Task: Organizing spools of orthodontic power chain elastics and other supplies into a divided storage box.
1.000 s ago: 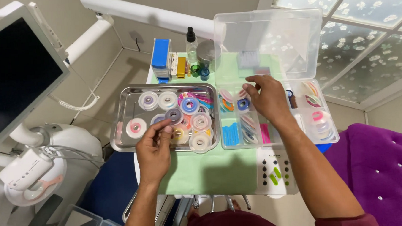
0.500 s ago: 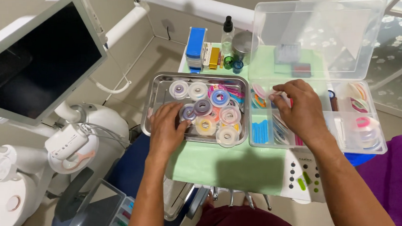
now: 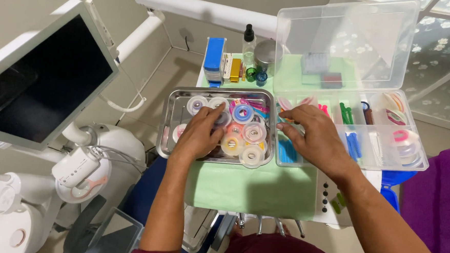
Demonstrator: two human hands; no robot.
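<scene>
A shallow metal tray (image 3: pixel 169 125) holds several round spools of coloured material, among them a blue spool (image 3: pixel 242 111) and a yellow spool (image 3: pixel 232 145). My left hand (image 3: pixel 200 133) lies inside the tray, its fingers spread over the spools near the middle. To the right stands a clear plastic organiser box (image 3: pixel 370 157) with divided compartments of small coloured pieces. My right hand (image 3: pixel 310 137) rests over the box's left compartments, fingers apart and bent down into them. Whether either hand pinches anything is hidden by the fingers.
The box's clear lid (image 3: pixel 349 45) stands open at the back. Behind the tray are a blue case (image 3: pixel 214 55), a small bottle (image 3: pixel 248 40) and a metal cup (image 3: pixel 267 55). A green cloth (image 3: pixel 248 184) covers the table. A dark monitor (image 3: pixel 38 85) hangs at left; a purple seat (image 3: pixel 444 202) at right.
My left hand has slid from the tray's near edge further in over the spools. My right hand has shifted left within the organiser box. The camera view has moved rightwards.
</scene>
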